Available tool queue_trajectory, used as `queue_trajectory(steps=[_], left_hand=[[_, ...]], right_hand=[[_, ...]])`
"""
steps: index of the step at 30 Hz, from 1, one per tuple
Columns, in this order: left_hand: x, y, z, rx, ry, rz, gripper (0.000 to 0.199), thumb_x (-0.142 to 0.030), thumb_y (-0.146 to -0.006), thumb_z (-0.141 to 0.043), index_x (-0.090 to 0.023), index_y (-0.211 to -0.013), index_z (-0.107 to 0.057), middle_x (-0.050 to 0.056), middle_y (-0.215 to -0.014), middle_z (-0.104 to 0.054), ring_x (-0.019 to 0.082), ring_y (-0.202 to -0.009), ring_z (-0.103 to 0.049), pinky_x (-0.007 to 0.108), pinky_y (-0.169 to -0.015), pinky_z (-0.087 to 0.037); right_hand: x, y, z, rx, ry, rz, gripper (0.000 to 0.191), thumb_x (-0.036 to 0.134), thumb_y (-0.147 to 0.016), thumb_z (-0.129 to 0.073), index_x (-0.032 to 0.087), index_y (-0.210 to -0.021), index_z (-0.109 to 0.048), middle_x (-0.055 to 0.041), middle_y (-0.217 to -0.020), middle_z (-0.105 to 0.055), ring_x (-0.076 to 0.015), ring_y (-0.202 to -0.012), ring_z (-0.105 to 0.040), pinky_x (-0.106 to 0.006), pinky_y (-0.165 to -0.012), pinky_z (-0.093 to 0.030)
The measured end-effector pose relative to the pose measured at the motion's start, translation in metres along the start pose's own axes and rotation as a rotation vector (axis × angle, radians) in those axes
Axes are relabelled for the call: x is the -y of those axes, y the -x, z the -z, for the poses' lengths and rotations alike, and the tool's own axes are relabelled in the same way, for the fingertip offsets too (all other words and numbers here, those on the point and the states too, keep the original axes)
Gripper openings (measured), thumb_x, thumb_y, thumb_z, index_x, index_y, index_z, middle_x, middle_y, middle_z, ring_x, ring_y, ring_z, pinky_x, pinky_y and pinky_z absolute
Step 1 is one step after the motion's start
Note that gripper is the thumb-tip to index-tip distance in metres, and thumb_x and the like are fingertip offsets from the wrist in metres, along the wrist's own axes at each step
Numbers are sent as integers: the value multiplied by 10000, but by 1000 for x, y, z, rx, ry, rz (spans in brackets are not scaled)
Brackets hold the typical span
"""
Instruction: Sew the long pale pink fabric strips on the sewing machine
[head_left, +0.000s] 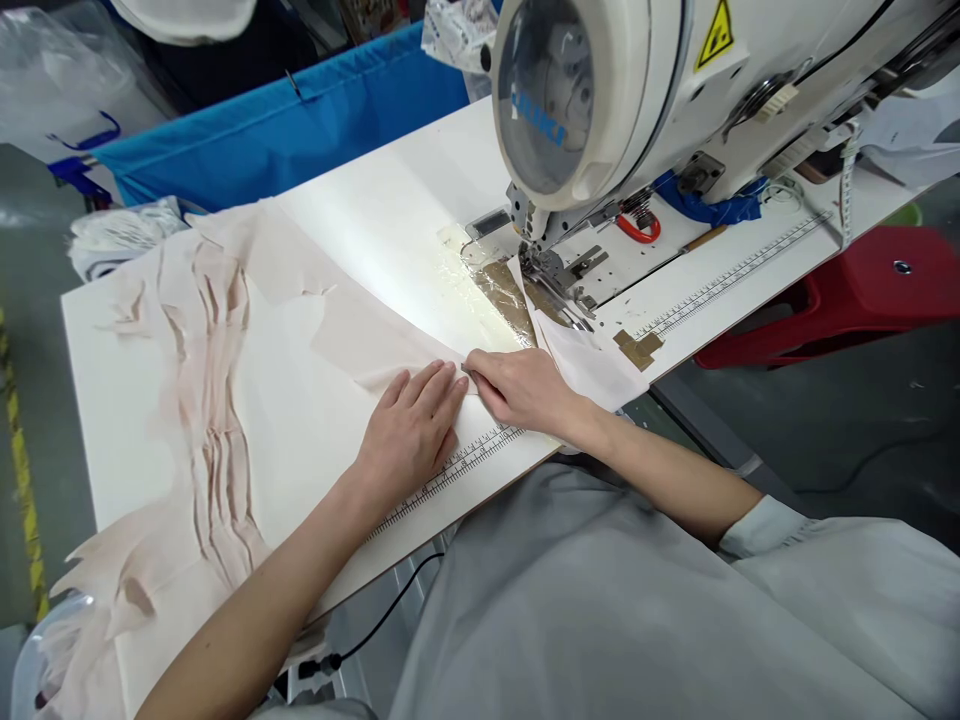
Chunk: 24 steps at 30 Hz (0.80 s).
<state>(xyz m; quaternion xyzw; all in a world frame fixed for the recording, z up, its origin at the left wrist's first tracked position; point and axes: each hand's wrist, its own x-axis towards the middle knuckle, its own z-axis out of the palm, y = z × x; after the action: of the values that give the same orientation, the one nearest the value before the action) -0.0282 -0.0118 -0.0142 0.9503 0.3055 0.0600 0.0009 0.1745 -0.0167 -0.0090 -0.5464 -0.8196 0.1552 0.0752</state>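
My left hand (416,415) lies flat with its fingers stretched out, pressing the end of a pale pink fabric piece (360,325) onto the white sewing table (360,235). Right beside it, my right hand (521,385) is closed at the fabric's tip. A small dark grey tip pokes out between its thumb and fingers; what it belongs to is hidden in the hand. Another pale fabric piece (596,365) lies just beyond the right hand, its narrow end at the presser foot (551,270) of the sewing machine (600,110).
Gathered pink fabric pieces (221,400) spread over the table's left end and hang off its edge. A printed ruler (469,455) runs along the front edge. Red-handled scissors (640,228) lie under the machine. A blue cloth bin (300,125) stands behind, a red stool (862,290) at right.
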Motion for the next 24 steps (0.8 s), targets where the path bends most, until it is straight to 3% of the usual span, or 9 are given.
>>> queue_trajectory(steps=[4,8,12,24], left_hand=[[0,-2,2,-8,-17,-21,444,-205,-906,-453,-116,-1337,-515,167,-1393,-541,303,-1311,-490,477,-1060,-407],[-2,-3,2,-11,12,-18,445,-204,-899,-463,-119,-1333,-514,177,-1380,-544,312,-1311,-485,478,-1061,-406],[-5,-2,1,-7,40,-12,454,-196,-894,-465,-142,-1342,-510,192,-1386,-528,323,-1331,-460,495,-1057,-411],[-9,-2,-1,8,44,-3,486,-212,-871,-514,-172,-1355,-522,212,-1413,-487,361,-1356,-421,529,-1047,-412]], right_hand=[[-10,21,8,16,5,-2,216,201,-923,-350,186,-886,-562,-27,-733,-664,-142,-586,-512,-278,-521,-167],[-20,34,12,-26,-128,-57,188,215,-905,-370,203,-883,-556,5,-656,-624,-130,-539,-471,-264,-541,-212],[-20,29,5,-135,-218,-93,220,251,-933,-350,196,-985,-556,0,-704,-651,-137,-591,-525,-251,-575,-275],[-9,28,-7,-94,-115,-72,280,258,-975,-323,177,-1079,-571,-39,-873,-732,-153,-709,-625,-260,-546,-249]])
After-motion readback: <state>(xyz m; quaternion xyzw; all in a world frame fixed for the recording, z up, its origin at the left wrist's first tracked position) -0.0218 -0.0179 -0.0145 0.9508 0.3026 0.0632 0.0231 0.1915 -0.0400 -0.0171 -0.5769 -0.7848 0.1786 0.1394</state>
